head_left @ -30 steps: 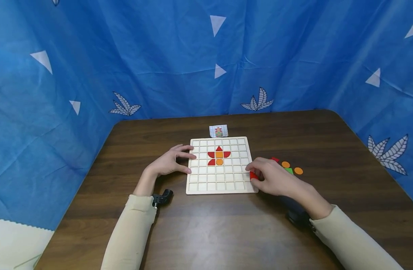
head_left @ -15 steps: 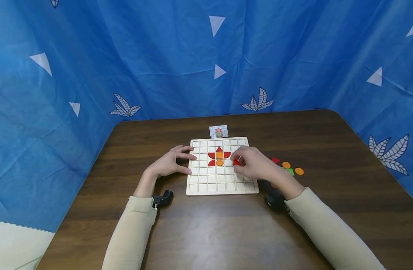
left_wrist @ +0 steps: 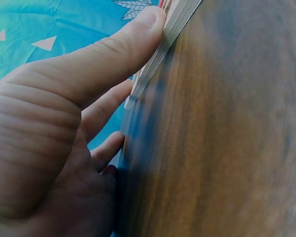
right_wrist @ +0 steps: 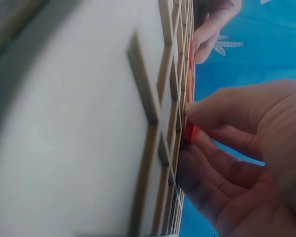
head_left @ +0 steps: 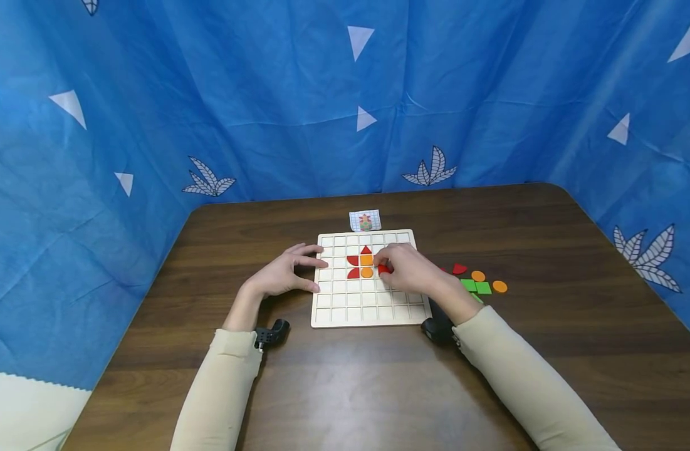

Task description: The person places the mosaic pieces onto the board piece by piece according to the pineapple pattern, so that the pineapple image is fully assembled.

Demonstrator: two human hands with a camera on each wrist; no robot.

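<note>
A pale wooden grid board (head_left: 345, 315) lies on the table. My left hand (head_left: 282, 274) rests at its left edge, fingers spread and touching the rim; in the left wrist view the thumb (left_wrist: 133, 37) lies against the edge. My right hand (head_left: 412, 270) pinches a small red piece (head_left: 384, 269) low over the board, just right of an orange circle (head_left: 366, 273); its full shape is hidden by fingers. Above the circle sits an orange square (head_left: 366, 259), topped by a red triangle (head_left: 366, 250). Two red curved-edge pieces (head_left: 353, 273) lie left of these.
A small printed card (head_left: 365, 220) with a pattern lies behind the board. Right of the board are loose pieces: a red one (head_left: 460, 269), orange circles (head_left: 499, 287) and green squares (head_left: 483, 288). A blue curtain (head_left: 299, 125) hangs behind the table (head_left: 345, 388).
My right hand has carried the red piece from the board's right edge leftward to beside the orange circle. My left hand has stayed at the left edge.
</note>
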